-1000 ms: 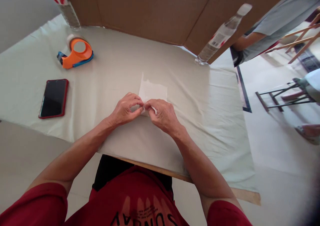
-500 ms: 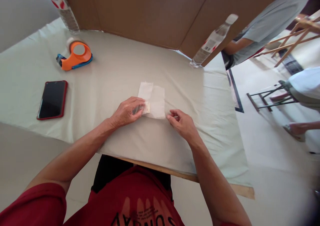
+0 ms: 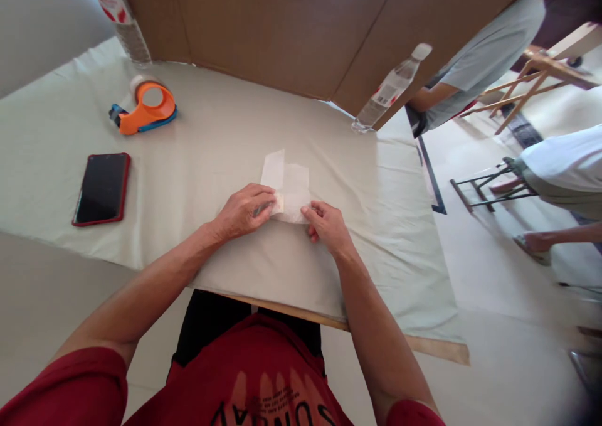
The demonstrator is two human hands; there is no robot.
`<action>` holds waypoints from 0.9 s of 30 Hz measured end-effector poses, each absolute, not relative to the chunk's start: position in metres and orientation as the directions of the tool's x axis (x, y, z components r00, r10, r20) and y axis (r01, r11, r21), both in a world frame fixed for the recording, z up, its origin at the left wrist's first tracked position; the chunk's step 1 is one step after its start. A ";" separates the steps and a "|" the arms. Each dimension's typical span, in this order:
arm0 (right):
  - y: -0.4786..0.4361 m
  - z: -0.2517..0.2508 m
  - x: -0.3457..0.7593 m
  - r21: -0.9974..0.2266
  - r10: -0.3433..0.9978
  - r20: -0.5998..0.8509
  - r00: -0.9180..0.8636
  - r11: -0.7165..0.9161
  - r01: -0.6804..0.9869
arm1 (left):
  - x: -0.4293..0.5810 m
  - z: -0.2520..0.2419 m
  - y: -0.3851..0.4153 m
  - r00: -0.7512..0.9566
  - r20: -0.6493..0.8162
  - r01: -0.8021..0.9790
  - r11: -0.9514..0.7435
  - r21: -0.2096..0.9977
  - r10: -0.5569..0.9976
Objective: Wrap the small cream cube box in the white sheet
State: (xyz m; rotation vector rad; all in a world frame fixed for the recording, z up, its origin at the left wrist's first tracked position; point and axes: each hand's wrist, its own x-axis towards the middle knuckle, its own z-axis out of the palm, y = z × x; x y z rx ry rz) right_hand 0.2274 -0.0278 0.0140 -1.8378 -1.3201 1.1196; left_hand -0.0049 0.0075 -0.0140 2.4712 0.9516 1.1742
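A thin white sheet of tissue paper (image 3: 297, 181) lies partly folded on the cloth, its left flap standing up a little. My left hand (image 3: 247, 209) is closed at the sheet's left side, thumb and fingers pinching it. By those fingertips a small cream-coloured piece (image 3: 280, 202) rests on the paper; what it is I cannot make out. My right hand (image 3: 327, 225) pinches the lower right corner of the sheet between thumb and forefinger.
An orange tape dispenser (image 3: 149, 107) and a red-cased phone (image 3: 102, 189) lie to the left. Water bottles stand at back left (image 3: 123, 27) and right (image 3: 392, 88), against a cardboard panel (image 3: 282, 31). People sit beyond the table (image 3: 404, 269) at right.
My right hand has moved left and closed on the paper's lower right corner. The paper's left flap is raised slightly more. My left hand stays nearly in place.
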 end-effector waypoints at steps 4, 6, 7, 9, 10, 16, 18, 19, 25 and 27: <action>-0.024 0.014 0.224 -0.872 0.944 -0.298 0.143 -0.330 0.361 | -0.004 -0.014 0.006 0.464 0.607 0.461 -0.761 0.456 0.645; -0.021 0.014 0.222 -0.858 0.948 -0.278 0.158 -0.319 0.404 | -0.003 -0.013 0.006 0.464 0.615 0.459 -0.767 0.448 0.638; -0.019 0.013 0.221 -0.850 0.951 -0.261 0.167 -0.308 0.428 | -0.003 -0.013 0.007 0.465 0.618 0.455 -0.770 0.447 0.634; -0.015 0.012 0.219 -0.844 0.958 -0.230 0.173 -0.285 0.454 | -0.002 -0.011 0.007 0.469 0.620 0.450 -0.774 0.445 0.629; -0.013 0.010 0.217 -0.849 0.960 -0.220 0.172 -0.275 0.452 | -0.002 -0.011 0.007 0.470 0.621 0.451 -0.775 0.442 0.628; -0.009 0.003 0.208 -0.903 0.964 -0.188 0.188 -0.245 0.353 | -0.001 -0.009 0.006 0.460 0.624 0.500 -0.765 0.407 0.632; -0.011 0.003 0.205 -0.917 0.967 -0.159 0.200 -0.220 0.333 | 0.000 -0.008 0.006 0.466 0.614 0.521 -0.758 0.393 0.638; -0.012 0.003 0.204 -0.924 0.968 -0.142 0.208 -0.205 0.324 | 0.000 -0.008 0.005 0.470 0.608 0.531 -0.755 0.385 0.640; -0.015 0.010 0.198 -0.970 0.972 -0.115 0.207 -0.155 0.189 | 0.002 -0.007 0.006 0.475 0.620 0.577 -0.753 0.316 0.625; -0.014 0.013 0.195 -0.974 0.975 -0.124 0.186 -0.156 0.166 | 0.002 -0.007 0.006 0.484 0.634 0.574 -0.766 0.290 0.603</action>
